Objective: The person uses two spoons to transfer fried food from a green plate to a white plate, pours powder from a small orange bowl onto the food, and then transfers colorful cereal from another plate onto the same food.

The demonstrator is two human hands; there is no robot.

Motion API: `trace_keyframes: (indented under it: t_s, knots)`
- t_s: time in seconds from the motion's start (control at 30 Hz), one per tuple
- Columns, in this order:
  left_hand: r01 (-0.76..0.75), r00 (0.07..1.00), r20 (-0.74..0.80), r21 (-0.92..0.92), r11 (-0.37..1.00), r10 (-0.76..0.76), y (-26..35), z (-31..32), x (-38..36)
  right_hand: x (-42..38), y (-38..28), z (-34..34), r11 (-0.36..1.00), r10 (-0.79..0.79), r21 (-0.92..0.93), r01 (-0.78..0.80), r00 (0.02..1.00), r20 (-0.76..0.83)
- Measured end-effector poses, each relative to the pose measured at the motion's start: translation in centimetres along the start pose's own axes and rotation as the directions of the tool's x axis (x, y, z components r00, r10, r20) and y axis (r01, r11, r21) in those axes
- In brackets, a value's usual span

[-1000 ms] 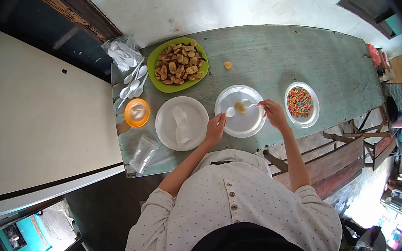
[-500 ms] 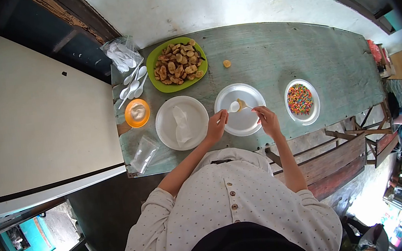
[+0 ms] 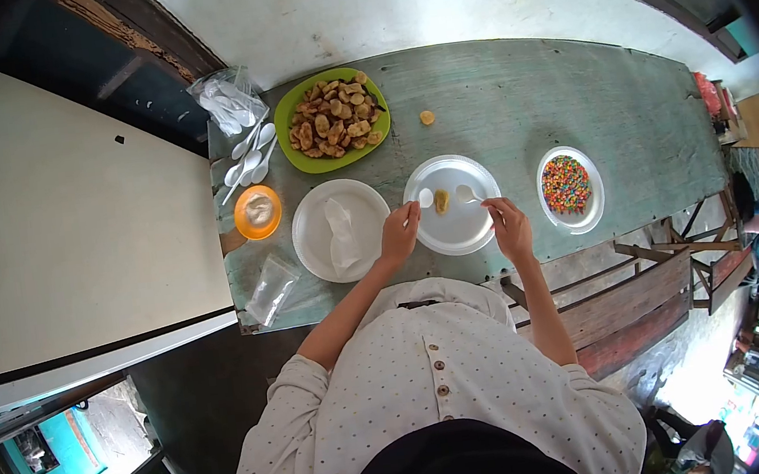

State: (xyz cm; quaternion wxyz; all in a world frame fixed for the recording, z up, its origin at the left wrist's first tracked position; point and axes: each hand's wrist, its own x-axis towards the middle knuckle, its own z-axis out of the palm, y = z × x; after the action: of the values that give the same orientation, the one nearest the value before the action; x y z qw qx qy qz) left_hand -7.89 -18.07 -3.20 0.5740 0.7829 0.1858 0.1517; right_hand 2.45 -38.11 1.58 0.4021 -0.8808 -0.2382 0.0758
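Over a white plate [image 3: 457,239] I hold a white plastic spoon in each hand. My left hand [image 3: 401,233] is closed on the handle of one spoon [image 3: 426,198]. In my right hand [image 3: 511,227] is the other spoon [image 3: 465,193], pinched by its handle. A small yellowish-brown fried piece [image 3: 441,202] lies on the plate between the two spoon bowls. Left of this plate sits another white plate [image 3: 313,244] with a crumpled white sheet [image 3: 342,234] on it. To the right stands a white bowl [image 3: 574,226] of multicoloured candy-like bits [image 3: 567,186].
A green plate [image 3: 292,158] heaped with fried pieces [image 3: 334,118] stands at the back left. One round piece [image 3: 427,117] lies on the table. Nearby are loose spoons [image 3: 250,165], bagged spoons [image 3: 231,102], an orange dish [image 3: 276,226] of pale cream and a plastic packet [image 3: 273,289].
The fried piece was at the right spoon and now lies on the plate, farther left. The spoon bowls have moved apart, with my left hand shifted slightly left and my right slightly right.
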Motion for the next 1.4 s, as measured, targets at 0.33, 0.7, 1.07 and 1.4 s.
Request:
trace_keyframes:
  t_s: [0.33,0.7,1.07,1.4]
  knots:
    - [0.072,0.992,0.110,-0.056,0.996,-0.065,0.9,0.3,0.1,0.3,0.6,0.0,0.999,0.051,0.009,-0.051,0.998,0.024]
    - [0.029,0.995,-0.090,-0.101,0.994,-0.038,1.1,-4.3,7.4,10.2,1.6,4.2,0.921,0.154,0.383,-0.077,0.973,-0.175]
    - [-0.097,0.995,0.019,0.181,0.979,0.095,-1.9,0.1,14.4,14.1,4.2,7.7,0.805,0.289,0.546,-0.234,0.957,-0.016]
    - [-0.198,0.980,0.055,0.220,0.955,0.190,-2.0,-0.6,15.5,14.5,4.4,7.6,0.632,0.358,0.671,-0.388,0.914,0.192]
